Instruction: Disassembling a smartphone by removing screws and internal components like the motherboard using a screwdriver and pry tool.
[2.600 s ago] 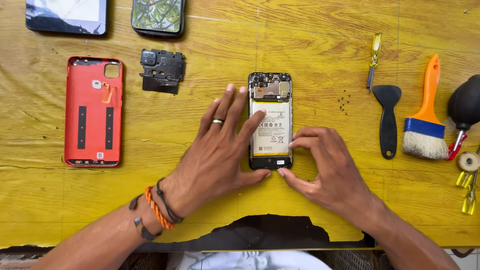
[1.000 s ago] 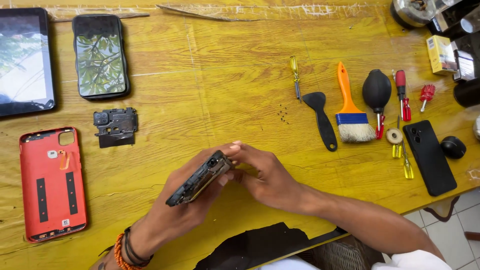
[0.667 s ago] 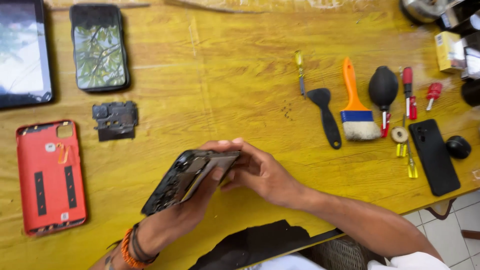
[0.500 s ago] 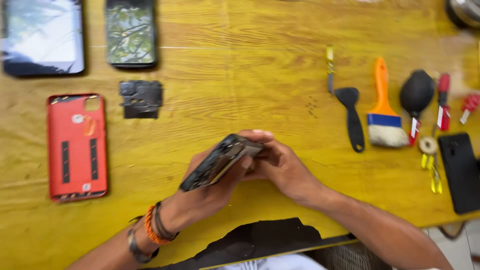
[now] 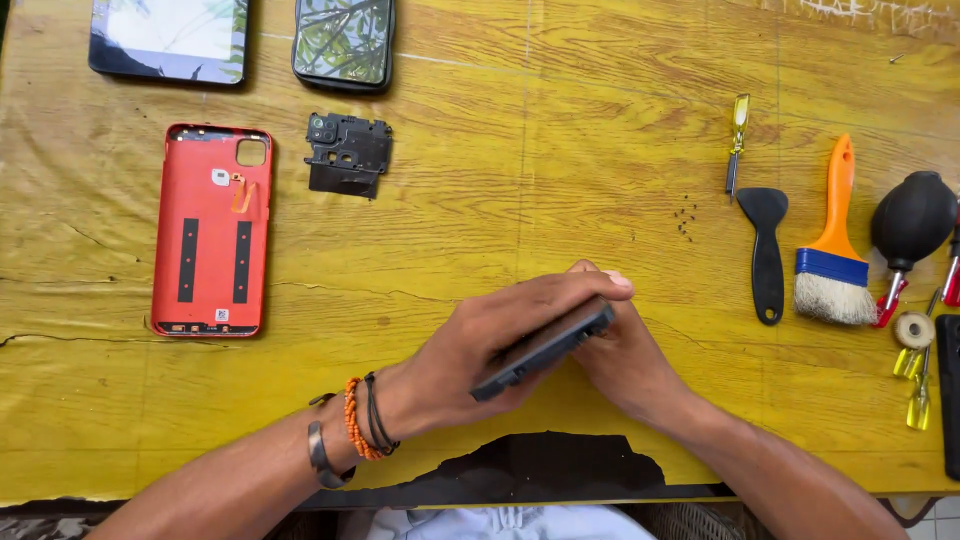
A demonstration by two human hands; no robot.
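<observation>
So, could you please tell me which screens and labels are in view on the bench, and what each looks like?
Tablet screen: top left edge, dark rectangle, glossy, mirroring bright sky.
Phone screen: right of the tablet, dark with rounded corners, mirroring green leaves.
Small label: near the bottom edge of the red back cover, tiny white square.
Held phone: between left hand and right hand, tilted edge-on; its screen is not visible.

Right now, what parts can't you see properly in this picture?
Head view only:
- Phone: seen edge-on, its faces hidden by the left hand.
- Right hand: fingers tucked behind the phone.
- Tiny dark specks: too small to identify.
- Black slab: cut off by the right edge.
- Tablet: top cut off.
</observation>
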